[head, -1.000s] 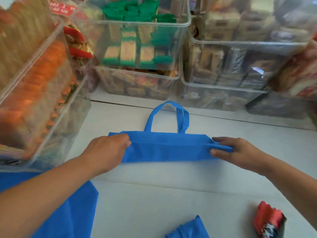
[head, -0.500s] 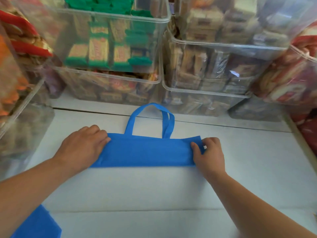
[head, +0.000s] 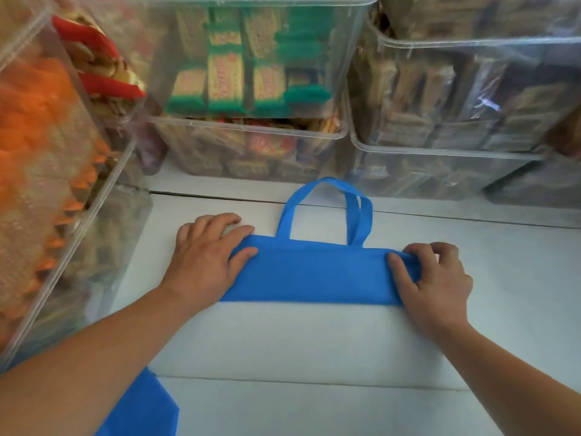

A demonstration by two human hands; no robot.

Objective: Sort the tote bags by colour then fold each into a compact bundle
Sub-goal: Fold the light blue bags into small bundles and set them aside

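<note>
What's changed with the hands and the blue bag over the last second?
The left hand released its pinch and now presses flat on the left end of the blue tote bag. The right hand still grips the right end, thumb on top. The fold, lifted before, now lies flat. Unchanged: the bag is a band, handles pointing away.

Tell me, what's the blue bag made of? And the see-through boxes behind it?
The blue bag looks like thin non-woven fabric: matte, soft, holding a flat fold. The see-through boxes seem hard clear plastic, glossy, since snack packs show through their walls.
</note>
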